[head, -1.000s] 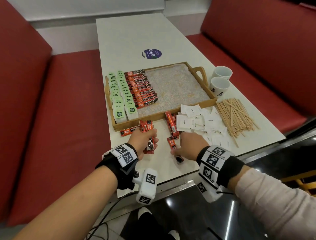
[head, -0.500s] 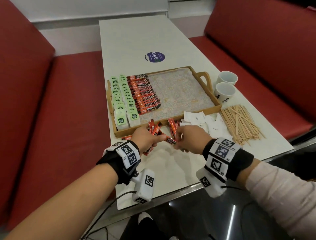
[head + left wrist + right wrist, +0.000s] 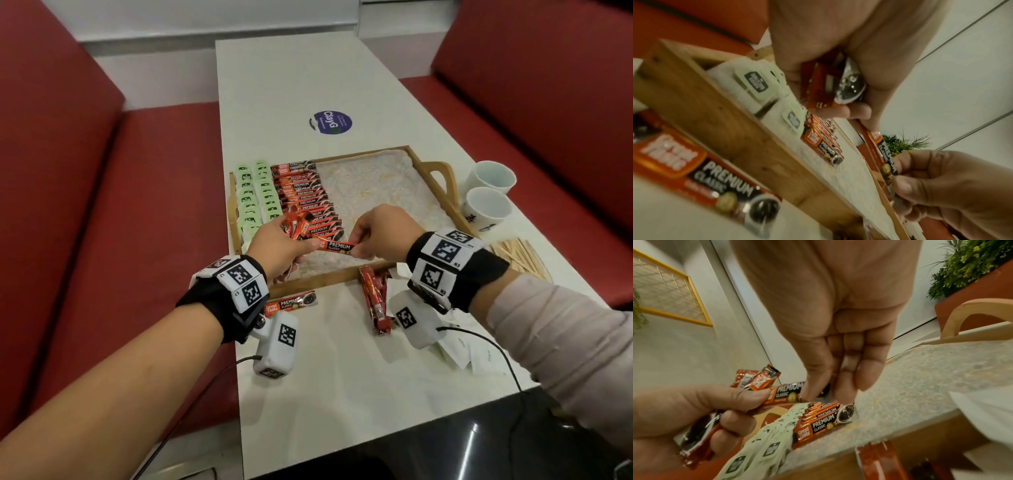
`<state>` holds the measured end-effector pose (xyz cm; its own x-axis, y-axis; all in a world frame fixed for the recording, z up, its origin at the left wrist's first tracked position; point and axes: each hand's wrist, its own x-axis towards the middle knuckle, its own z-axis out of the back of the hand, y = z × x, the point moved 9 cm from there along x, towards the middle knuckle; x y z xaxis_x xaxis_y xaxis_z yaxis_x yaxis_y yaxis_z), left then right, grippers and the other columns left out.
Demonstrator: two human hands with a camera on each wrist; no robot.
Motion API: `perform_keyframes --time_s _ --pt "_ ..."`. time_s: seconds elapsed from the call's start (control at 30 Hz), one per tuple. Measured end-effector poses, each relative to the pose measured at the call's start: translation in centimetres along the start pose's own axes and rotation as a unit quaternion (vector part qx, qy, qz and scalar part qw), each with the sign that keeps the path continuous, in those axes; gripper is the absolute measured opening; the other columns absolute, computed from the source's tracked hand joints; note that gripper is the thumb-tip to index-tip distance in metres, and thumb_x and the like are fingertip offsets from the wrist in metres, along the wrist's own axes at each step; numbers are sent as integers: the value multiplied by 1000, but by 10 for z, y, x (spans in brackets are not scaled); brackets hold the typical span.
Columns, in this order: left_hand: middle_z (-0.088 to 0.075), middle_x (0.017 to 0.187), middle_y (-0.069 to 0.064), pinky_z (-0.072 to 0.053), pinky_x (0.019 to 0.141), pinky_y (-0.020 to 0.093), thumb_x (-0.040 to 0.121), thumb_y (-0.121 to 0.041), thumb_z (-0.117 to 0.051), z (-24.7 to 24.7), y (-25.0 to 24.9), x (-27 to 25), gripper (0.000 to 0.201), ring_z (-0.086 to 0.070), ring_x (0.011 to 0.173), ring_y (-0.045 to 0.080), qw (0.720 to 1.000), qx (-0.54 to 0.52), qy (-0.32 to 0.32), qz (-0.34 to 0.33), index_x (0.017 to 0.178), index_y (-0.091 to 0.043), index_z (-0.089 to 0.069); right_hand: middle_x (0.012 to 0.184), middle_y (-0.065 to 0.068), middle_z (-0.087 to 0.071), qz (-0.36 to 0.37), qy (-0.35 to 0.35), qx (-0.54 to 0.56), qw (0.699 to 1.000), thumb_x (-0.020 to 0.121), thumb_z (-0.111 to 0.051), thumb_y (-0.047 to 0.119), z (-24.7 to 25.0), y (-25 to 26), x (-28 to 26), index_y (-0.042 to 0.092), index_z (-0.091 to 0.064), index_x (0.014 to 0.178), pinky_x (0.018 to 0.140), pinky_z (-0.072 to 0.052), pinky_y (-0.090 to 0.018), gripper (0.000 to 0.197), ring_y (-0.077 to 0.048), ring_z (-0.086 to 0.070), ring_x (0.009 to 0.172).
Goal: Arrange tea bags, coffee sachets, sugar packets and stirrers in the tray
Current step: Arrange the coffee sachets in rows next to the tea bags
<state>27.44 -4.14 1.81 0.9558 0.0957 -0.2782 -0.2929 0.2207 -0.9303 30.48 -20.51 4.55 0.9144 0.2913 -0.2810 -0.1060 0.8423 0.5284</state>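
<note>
A wooden tray (image 3: 442, 192) holds two rows of green tea bags (image 3: 255, 192) and a row of red coffee sachets (image 3: 305, 192) on its left side. My left hand (image 3: 284, 243) grips a bunch of coffee sachets (image 3: 296, 224) above the tray's near left corner. My right hand (image 3: 373, 233) pinches the dark end of one coffee sachet (image 3: 337, 246), whose other end my left thumb holds. In the right wrist view the pinched sachet (image 3: 786, 393) hangs above the row (image 3: 818, 420). More coffee sachets (image 3: 375, 298) lie on the table in front of the tray.
Two white cups (image 3: 489, 192) stand right of the tray. Wooden stirrers (image 3: 520, 257) lie behind my right wrist and white sugar packets (image 3: 462, 349) below it. A single sachet (image 3: 291, 303) lies by my left wrist. A blue sticker (image 3: 330, 122) marks the white table.
Both hands have risen from the table and moved forward over the tray's near edge. My right hand now pinches one sachet drawn out from the bunch in my left.
</note>
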Motion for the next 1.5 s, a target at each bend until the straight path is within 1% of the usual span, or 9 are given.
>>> perform_keyframes --time_s 0.1,0.2,0.4,0.5,0.7,0.97,1.23,1.37,1.5 --pt "-64 75 6 -42 50 30 81 -10 -72 14 0 9 28 -50 48 13 999 -19 -29 7 101 -17 -54 62 7 -63 7 11 -22 1000 74 -78 12 2 1 17 14 -71 78 59 -46 -18 8 -7 -57 58" --pt "-63 77 3 -43 50 29 82 -15 -73 27 1 17 45 -52 51 12 997 -44 -64 30 115 -24 -43 63 9 -60 16 29 -57 998 70 -81 13 2 4 34 16 -69 72 54 -38 -17 13 -8 -54 61" --pt "-60 76 1 -39 41 23 83 -14 -72 43 -5 23 44 -52 47 6 991 -77 -105 37 111 -26 -41 70 2 -65 49 82 -151 984 67 -82 13 -17 13 62 19 -58 59 62 -41 -23 26 -16 -61 72" --pt "-59 77 -2 -38 45 25 83 -13 -72 46 -9 26 30 -51 50 9 989 -81 -118 35 91 -26 -45 79 -3 -69 60 90 -193 975 69 -79 16 -26 12 69 21 -53 58 63 -43 -25 29 -20 -63 77" --pt "-57 78 0 -40 46 26 80 -17 -75 44 -3 28 55 -51 54 10 986 -102 -123 57 116 -29 -36 74 -1 -65 68 92 -201 973 75 -73 16 -33 9 77 21 -52 57 54 -39 -23 28 -20 -61 74" --pt "-54 70 3 -39 37 14 90 -10 -57 23 15 30 12 -46 45 5 965 -198 -52 161 79 -9 -54 67 5 -53 54 107 -187 975 62 -84 22 -30 4 77 23 -42 60 49 -31 -23 42 -17 -53 69" --pt "-64 78 8 -54 49 23 92 -7 -54 15 21 31 10 -64 54 10 957 -231 -21 173 92 1 -61 81 6 -61 86 83 -159 980 71 -77 38 -36 20 72 24 -55 86 64 -42 -24 29 -14 -57 76" --pt "-70 91 7 -58 63 34 87 -7 -63 19 20 32 14 -70 73 14 968 -205 -7 141 101 -8 -63 70 10 -53 80 77 -153 982 74 -75 40 -29 24 71 27 -43 68 53 -36 -22 35 -12 -53 69" --pt "-72 92 4 -57 71 35 79 -11 -68 20 14 33 22 -68 83 18 970 -219 -13 106 101 -13 -65 72 4 -57 116 54 -59 990 79 -68 49 -19 41 64 20 -51 72 62 -42 -27 35 -12 -52 66"
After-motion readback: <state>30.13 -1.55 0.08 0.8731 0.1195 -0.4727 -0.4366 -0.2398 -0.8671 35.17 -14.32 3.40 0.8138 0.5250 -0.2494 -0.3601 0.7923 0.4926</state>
